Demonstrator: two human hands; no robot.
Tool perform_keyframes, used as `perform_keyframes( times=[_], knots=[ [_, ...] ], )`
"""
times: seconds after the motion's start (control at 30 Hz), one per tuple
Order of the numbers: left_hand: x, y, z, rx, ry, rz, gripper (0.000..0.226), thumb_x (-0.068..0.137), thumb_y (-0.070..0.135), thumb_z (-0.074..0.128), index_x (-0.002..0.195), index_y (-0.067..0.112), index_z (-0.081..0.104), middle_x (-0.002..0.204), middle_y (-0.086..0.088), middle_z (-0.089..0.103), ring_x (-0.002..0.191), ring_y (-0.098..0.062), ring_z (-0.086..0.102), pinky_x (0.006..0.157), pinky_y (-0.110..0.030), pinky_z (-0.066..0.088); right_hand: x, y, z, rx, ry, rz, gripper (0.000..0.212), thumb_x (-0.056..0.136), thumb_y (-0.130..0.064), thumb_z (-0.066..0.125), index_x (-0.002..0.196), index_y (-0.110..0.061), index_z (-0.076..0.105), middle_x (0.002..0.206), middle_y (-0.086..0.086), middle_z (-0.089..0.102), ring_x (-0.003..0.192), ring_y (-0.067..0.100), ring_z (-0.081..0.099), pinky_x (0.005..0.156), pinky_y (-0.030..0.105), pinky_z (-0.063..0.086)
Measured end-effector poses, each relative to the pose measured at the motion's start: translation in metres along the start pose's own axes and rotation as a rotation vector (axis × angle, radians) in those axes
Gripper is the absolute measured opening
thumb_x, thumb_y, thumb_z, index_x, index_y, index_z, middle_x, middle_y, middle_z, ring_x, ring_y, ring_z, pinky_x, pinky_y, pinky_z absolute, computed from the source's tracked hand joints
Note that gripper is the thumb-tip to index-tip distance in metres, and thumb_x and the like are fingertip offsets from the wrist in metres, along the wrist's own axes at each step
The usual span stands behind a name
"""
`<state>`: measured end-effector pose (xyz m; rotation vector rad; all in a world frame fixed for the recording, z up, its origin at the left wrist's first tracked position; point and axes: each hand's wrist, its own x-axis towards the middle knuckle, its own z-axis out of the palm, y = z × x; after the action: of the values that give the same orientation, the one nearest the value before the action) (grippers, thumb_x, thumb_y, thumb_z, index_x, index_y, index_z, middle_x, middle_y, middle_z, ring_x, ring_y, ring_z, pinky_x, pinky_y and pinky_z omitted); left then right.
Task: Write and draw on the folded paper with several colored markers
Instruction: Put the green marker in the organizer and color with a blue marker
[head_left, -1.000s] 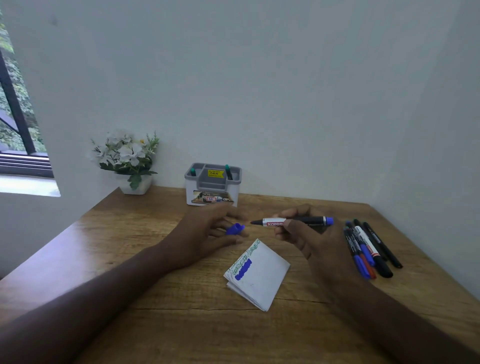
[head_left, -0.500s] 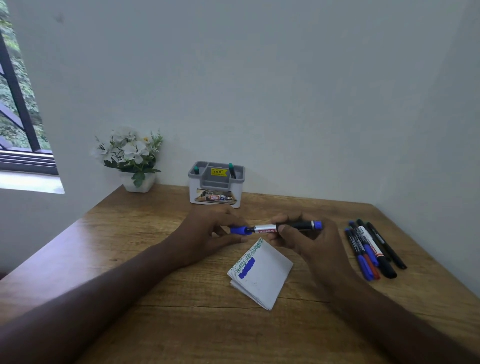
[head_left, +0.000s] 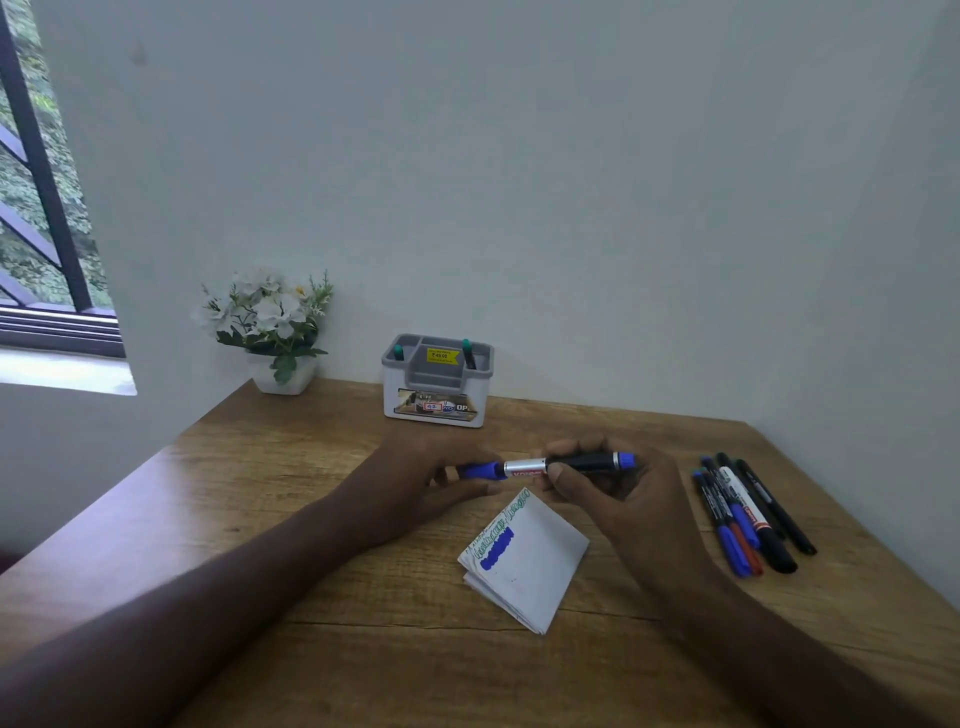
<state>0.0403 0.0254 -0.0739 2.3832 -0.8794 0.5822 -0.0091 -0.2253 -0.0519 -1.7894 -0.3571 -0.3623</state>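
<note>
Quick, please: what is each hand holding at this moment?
Left hand: pinches the blue cap on the marker.
Right hand: grips the blue marker.

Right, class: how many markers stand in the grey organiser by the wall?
2 in the grey organiser: the left marker at its left corner, the right marker in its right compartment. Shorter ones may be hidden.
</note>
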Motion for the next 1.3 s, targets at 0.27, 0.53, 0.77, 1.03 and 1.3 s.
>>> perform_keyframes(
  times=[0.27, 0.53, 0.77, 1.03, 1.3],
  knots=[
    [-0.001, 0.008, 0.002, -0.003, 0.006, 0.059, 0.028, 0.096, 0.034, 0.074, 0.122, 0.025, 0.075, 0.107, 0.007, 0.078, 0.086, -0.004, 0.066, 0.070, -0.023, 0.054, -0.002, -0.004, 0.006, -0.100, 0.009, 0.084, 0.022, 0.084, -0.029, 0.079, 0.079, -0.042, 0.062, 0.056, -0.041, 0.063, 0.068, -0.024, 0.064, 0.058, -0.003, 0.045],
    [-0.001, 0.021, 0.004, -0.015, 0.118, 0.062, 0.028, 0.094, 0.025, 0.074, 0.122, 0.018, 0.076, 0.104, 0.003, 0.079, 0.085, -0.005, 0.067, 0.071, -0.019, 0.053, -0.003, -0.006, 0.007, -0.084, 0.048, 0.016, 0.013, 0.082, -0.036, 0.079, 0.090, -0.039, 0.070, 0.069, -0.028, 0.074, 0.075, -0.014, 0.071, 0.064, 0.001, 0.049],
    [0.002, 0.030, 0.006, 0.009, 0.156, 0.046, 0.027, 0.097, 0.034, 0.069, 0.122, 0.025, 0.074, 0.108, 0.006, 0.077, 0.090, -0.004, 0.066, 0.075, -0.020, 0.056, -0.001, -0.003, 0.014, -0.138, 0.185, 0.020, 0.041, 0.074, -0.054, 0.075, 0.101, -0.024, 0.080, 0.080, -0.011, 0.081, 0.075, 0.004, 0.076, 0.070, 0.015, 0.061],
    [0.007, 0.033, 0.012, 0.161, 0.134, 0.146, 0.039, 0.099, 0.040, 0.051, 0.134, 0.025, 0.065, 0.117, 0.000, 0.067, 0.098, -0.008, 0.060, 0.079, -0.010, 0.043, -0.003, -0.004, 0.019, -0.187, 0.051, -0.043, 0.059, 0.072, -0.045, 0.090, 0.120, -0.049, 0.056, 0.089, -0.026, 0.076, 0.086, -0.012, 0.072, 0.069, 0.007, 0.055],
    [0.014, 0.019, 0.001, -0.121, 0.305, -0.169, 0.084, 0.097, 0.016, 0.071, 0.156, 0.044, 0.017, 0.108, 0.018, 0.066, 0.093, 0.006, 0.070, 0.078, -0.007, 0.054, -0.003, 0.000, 0.019, -0.198, -0.031, -0.040, 0.059, 0.086, -0.033, 0.083, 0.135, -0.034, 0.051, 0.085, -0.017, 0.079, 0.081, -0.002, 0.074, 0.077, 0.016, 0.060]
  ],
)
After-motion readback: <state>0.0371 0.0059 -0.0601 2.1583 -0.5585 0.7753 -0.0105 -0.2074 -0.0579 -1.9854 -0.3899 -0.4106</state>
